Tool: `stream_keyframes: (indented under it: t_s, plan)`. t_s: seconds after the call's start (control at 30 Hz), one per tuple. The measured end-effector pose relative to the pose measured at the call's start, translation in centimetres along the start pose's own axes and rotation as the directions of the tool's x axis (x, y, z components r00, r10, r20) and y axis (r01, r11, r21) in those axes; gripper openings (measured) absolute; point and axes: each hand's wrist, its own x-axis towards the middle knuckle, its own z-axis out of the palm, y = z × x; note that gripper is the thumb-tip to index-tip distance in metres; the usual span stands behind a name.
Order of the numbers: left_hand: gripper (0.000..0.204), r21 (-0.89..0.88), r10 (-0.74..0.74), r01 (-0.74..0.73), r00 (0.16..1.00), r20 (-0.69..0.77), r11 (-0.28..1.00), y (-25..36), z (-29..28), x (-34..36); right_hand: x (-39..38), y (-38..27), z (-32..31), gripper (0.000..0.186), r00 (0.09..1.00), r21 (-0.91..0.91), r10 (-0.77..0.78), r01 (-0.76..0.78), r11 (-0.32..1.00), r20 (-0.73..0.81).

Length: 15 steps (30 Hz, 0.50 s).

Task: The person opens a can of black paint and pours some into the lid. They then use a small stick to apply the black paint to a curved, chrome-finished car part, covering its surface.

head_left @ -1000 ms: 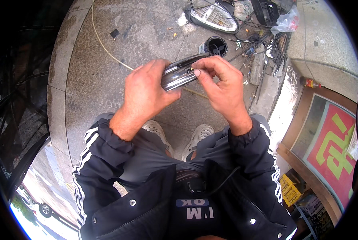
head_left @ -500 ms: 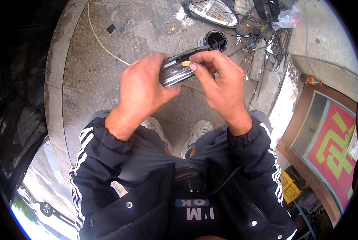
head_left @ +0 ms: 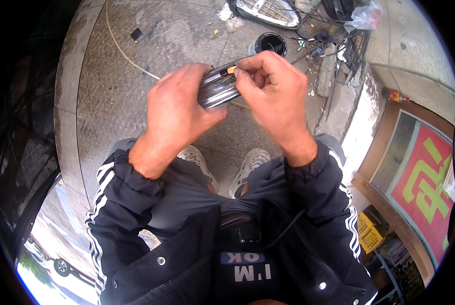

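Over the ground in front of me, my left hand [head_left: 171, 107] is wrapped round the left end of a shiny, dark metal part [head_left: 219, 92] with rounded, lengthwise ridges. What exactly the part is does not show. A small yellow piece [head_left: 231, 70] lies against its upper side, pinched between the thumb and index finger of my right hand [head_left: 277, 91]. The right fingers cover the far end of the metal part. Behind the right hand stands an open can [head_left: 253, 48] with black, glossy contents.
A white-and-black grille-like panel [head_left: 268, 12] lies at the far edge, beside tangled black cables [head_left: 334, 38] and a clear plastic bag [head_left: 366, 16]. A pale hose [head_left: 116, 46] curves across the paving. To my right are a wood-framed red sign [head_left: 425, 178] and a yellow crate [head_left: 370, 231].
The yellow piece has moved slightly up and left, onto the dark groove of the metal part. My right hand has shifted left with it; both hands are a little higher in view.
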Motion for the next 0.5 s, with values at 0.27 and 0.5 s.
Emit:
stream_keyframes:
  t_s: [0.27,0.5]
  plan:
    - [0.051,-0.031,-0.013,0.012,0.999,-0.034,0.999,-0.1,-0.3,-0.2,0.9,1.9,-1.3,0.012,0.994,0.078,0.109,-0.106,0.991,-0.029]
    - [0.055,-0.057,-0.043,0.040,0.997,-0.065,0.998,-0.4,-0.9,-0.4,1.8,4.8,-2.4,0.015,0.966,0.210,0.258,-0.251,0.945,-0.008]
